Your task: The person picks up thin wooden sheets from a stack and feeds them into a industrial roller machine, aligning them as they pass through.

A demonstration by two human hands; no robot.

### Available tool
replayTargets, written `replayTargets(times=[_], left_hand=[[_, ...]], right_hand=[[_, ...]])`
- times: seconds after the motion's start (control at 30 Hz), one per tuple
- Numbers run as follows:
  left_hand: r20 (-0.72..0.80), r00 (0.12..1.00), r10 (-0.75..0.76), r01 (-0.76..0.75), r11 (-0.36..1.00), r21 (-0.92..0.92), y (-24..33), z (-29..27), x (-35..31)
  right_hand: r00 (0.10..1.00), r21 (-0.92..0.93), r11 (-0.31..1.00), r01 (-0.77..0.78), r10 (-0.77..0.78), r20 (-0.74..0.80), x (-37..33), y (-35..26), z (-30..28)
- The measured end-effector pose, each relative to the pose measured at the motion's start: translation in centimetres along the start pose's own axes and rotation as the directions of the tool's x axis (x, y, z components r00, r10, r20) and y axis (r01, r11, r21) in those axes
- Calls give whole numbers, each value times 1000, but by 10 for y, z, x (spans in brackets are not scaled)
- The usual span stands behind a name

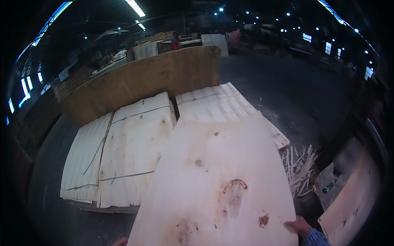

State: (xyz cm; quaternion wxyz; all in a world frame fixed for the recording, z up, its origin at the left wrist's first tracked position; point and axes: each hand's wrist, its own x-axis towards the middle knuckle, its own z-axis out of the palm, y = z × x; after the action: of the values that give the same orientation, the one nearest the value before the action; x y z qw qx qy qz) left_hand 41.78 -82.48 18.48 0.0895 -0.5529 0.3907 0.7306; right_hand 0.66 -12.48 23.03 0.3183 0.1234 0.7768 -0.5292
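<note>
Right hand point(300, 226), at the lower right of the frame, is partly closed on the edge of a pale wooden sheet point(213, 164); one digit lies on its face, and the other fingers are not clearly seen. Blue patterned sleeve point(316, 238) covers this wrist. Left hand point(120, 242) shows only a small part at the bottom edge, beside the left side of the sheet, so I cannot tell how far it is open or whether it holds.

The sheet fills the lower centre of the frame and has several dark knots. At the centre left are two stacks of similar sheets, a narrow one point(84, 160) and a wide one point(135, 147), tied with dark cord. Another tied stack point(217, 102) is partly hidden behind the held sheet. Behind them stands a long brown board point(143, 78). At the right, thin wood strips point(298, 166) lie in a heap, near a small green object point(329, 186).
</note>
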Motion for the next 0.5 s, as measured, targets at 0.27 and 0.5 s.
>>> replayTargets(times=[0.27, 0.5], left_hand=[[23, 963, 270, -171, 539, 825, 33, 112, 51], [142, 822, 551, -391, 364, 845, -47, 193, -173]], right_hand=[[980, -139, 989, 59, -84, -183, -114, 42, 24], [947, -286, 919, 270, -307, -93, -172, 83, -10]])
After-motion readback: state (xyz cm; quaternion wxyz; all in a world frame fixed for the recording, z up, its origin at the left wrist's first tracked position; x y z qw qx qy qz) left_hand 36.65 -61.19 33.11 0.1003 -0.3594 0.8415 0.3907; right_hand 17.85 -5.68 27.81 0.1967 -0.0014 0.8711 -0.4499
